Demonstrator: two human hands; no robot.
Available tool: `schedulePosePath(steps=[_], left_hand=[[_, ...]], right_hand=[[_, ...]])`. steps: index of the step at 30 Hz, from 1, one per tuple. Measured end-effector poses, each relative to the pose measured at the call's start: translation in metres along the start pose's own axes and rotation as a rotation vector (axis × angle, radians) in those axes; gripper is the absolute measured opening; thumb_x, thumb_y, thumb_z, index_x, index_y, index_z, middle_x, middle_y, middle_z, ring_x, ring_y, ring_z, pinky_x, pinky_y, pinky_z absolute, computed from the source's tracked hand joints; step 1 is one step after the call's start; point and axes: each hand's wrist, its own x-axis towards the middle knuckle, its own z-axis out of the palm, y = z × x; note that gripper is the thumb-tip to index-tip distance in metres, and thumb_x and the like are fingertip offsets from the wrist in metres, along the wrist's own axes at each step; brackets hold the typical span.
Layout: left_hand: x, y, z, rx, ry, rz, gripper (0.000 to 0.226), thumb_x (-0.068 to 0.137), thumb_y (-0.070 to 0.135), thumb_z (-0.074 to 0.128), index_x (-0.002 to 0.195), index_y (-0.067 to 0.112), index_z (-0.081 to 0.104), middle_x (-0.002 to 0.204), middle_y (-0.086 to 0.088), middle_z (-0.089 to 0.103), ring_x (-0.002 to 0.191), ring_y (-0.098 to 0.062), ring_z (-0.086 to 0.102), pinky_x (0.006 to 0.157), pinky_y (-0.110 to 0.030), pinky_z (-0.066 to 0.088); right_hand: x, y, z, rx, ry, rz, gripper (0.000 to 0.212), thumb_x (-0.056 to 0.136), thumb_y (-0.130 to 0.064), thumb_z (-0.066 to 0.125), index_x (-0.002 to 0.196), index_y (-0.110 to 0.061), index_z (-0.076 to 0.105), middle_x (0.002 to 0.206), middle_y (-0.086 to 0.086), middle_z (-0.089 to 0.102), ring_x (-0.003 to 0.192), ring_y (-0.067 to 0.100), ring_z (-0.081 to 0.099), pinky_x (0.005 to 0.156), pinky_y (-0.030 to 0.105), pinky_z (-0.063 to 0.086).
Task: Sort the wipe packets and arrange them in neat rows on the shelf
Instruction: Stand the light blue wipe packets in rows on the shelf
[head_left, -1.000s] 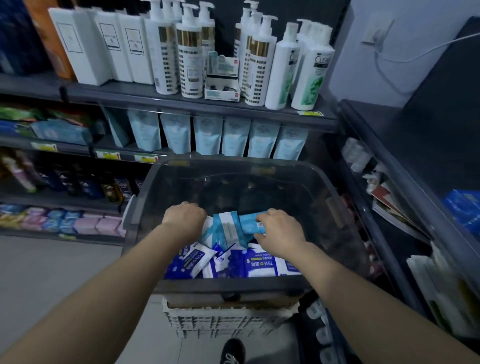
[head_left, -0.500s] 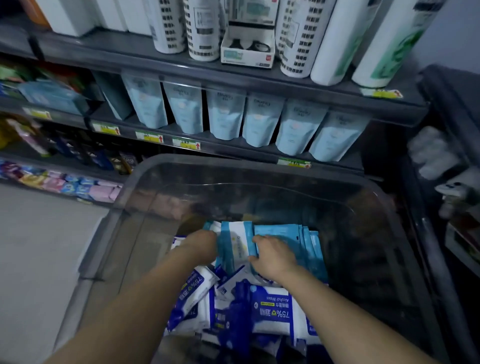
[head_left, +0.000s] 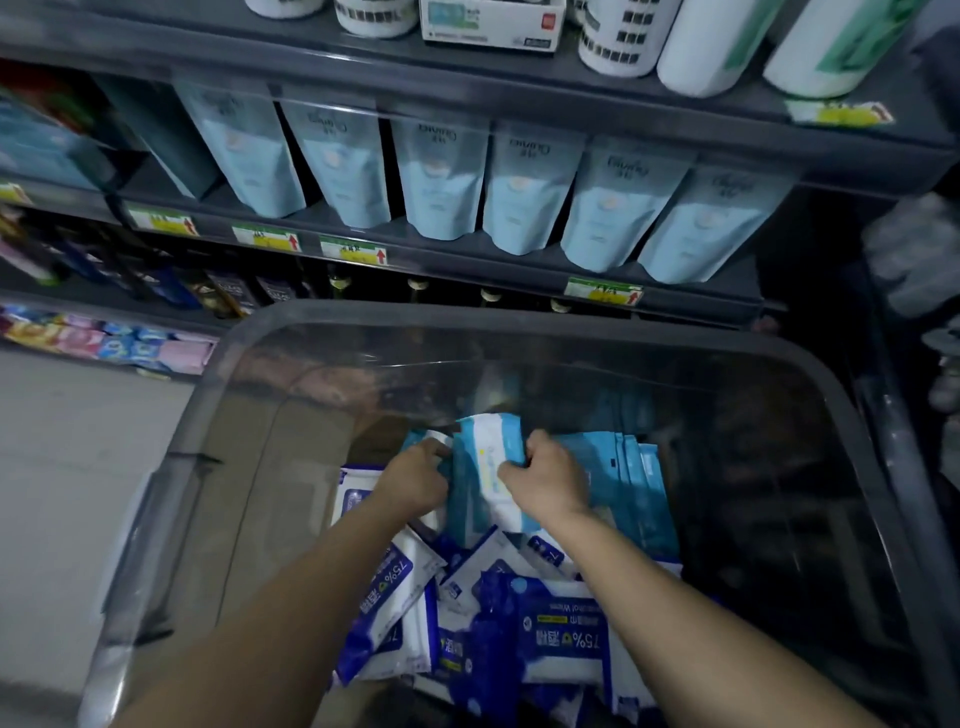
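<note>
Pale-blue wipe packet, upright, gripped between curled fingers of left hand and right hand.

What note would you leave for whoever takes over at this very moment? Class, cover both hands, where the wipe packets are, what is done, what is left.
Left hand and right hand both grip the light-blue bundle, one on each side, inside the clear bin.
More light-blue packets stand on edge to its right; dark-blue packets lie jumbled nearer the person.
Done: light-blue ones partly gathered. Left: lift out, sort, row on the shelf.
</note>
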Motion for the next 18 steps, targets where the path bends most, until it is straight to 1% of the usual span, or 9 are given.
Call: schedulePosePath(steps=[3, 4, 6, 9, 11, 13, 15, 17, 18], left_hand=[[-0.002, 0.005, 0.001, 0.047, 0.012, -0.035, 0.026, 0.08, 0.016, 0.069, 0.105, 0.014, 0.066, 0.103, -0.009, 0.069, 0.096, -0.025, 0.065, 0.076, -0.03, 0.052], [-0.004, 0.008, 0.003, 0.078, 0.017, -0.04, 0.021, 0.079, 0.022, 0.072, 0.098, 0.015, 0.068, 0.1, -0.007, 0.07, 0.094, -0.023, 0.065, 0.075, -0.029, 0.051], [-0.007, 0.014, 0.008, 0.138, 0.03, -0.052, 0.02, 0.077, 0.032, 0.074, 0.088, 0.017, 0.068, 0.096, -0.005, 0.07, 0.092, -0.023, 0.065, 0.071, -0.029, 0.05], [-0.011, 0.017, 0.019, 0.171, 0.083, -0.064, 0.018, 0.081, 0.026, 0.065, 0.095, 0.016, 0.07, 0.101, -0.006, 0.069, 0.095, -0.026, 0.065, 0.073, -0.03, 0.05], [-0.013, 0.017, 0.022, 0.12, 0.088, -0.061, 0.019, 0.085, 0.021, 0.059, 0.099, 0.017, 0.072, 0.103, -0.006, 0.069, 0.097, -0.026, 0.065, 0.074, -0.027, 0.048], [-0.011, 0.017, 0.02, 0.011, 0.081, -0.03, 0.015, 0.087, 0.02, 0.058, 0.094, 0.016, 0.071, 0.102, -0.008, 0.07, 0.095, -0.026, 0.066, 0.077, -0.028, 0.051], [-0.008, 0.017, 0.013, -0.119, 0.068, 0.04, 0.012, 0.087, 0.015, 0.059, 0.076, 0.018, 0.064, 0.092, -0.013, 0.071, 0.087, -0.03, 0.067, 0.077, -0.038, 0.056], [-0.007, 0.015, 0.005, -0.213, 0.045, 0.088, 0.021, 0.086, 0.009, 0.061, 0.067, 0.018, 0.055, 0.08, -0.017, 0.068, 0.077, -0.034, 0.067, 0.073, -0.048, 0.057], [-0.009, 0.015, 0.001, -0.25, 0.03, 0.102, 0.023, 0.085, 0.007, 0.062, 0.066, 0.017, 0.053, 0.075, -0.017, 0.065, 0.073, -0.034, 0.066, 0.072, -0.049, 0.057]], right_hand=[[0.001, 0.003, -0.021, -0.318, 0.332, -0.299, 0.017, 0.083, -0.011, 0.063, 0.097, -0.015, 0.054, 0.082, 0.005, 0.064, 0.074, 0.031, 0.062, 0.059, 0.033, 0.042], [0.003, 0.007, -0.024, -0.425, 0.407, -0.392, 0.024, 0.075, -0.005, 0.069, 0.094, -0.014, 0.058, 0.076, 0.005, 0.065, 0.068, 0.031, 0.062, 0.058, 0.033, 0.043], [0.005, 0.012, -0.028, -0.508, 0.464, -0.47, 0.032, 0.06, 0.001, 0.074, 0.086, -0.014, 0.062, 0.067, 0.005, 0.064, 0.062, 0.03, 0.061, 0.057, 0.033, 0.046], [0.005, 0.014, -0.035, -0.502, 0.354, -0.465, 0.025, 0.069, -0.006, 0.067, 0.093, -0.015, 0.064, 0.078, 0.004, 0.068, 0.077, 0.029, 0.06, 0.071, 0.036, 0.043], [0.003, 0.014, -0.043, -0.486, 0.278, -0.471, 0.021, 0.073, -0.014, 0.063, 0.094, -0.017, 0.063, 0.086, 0.002, 0.068, 0.085, 0.027, 0.057, 0.078, 0.036, 0.038], [0.001, 0.012, -0.05, -0.481, 0.215, -0.502, 0.018, 0.073, -0.016, 0.061, 0.091, -0.018, 0.064, 0.088, 0.0, 0.069, 0.089, 0.025, 0.055, 0.08, 0.034, 0.035], [0.0, 0.012, -0.054, -0.496, 0.13, -0.5, 0.017, 0.074, -0.018, 0.06, 0.09, -0.021, 0.063, 0.09, -0.001, 0.068, 0.091, 0.023, 0.054, 0.08, 0.032, 0.036], [0.0, 0.011, -0.054, -0.411, 0.055, -0.373, 0.016, 0.074, -0.021, 0.061, 0.091, -0.024, 0.06, 0.09, -0.003, 0.067, 0.089, 0.023, 0.057, 0.072, 0.03, 0.041], [0.0, 0.01, -0.051, -0.299, 0.029, -0.273, 0.014, 0.075, -0.023, 0.062, 0.088, -0.025, 0.058, 0.087, -0.004, 0.066, 0.084, 0.022, 0.059, 0.067, 0.029, 0.042]])
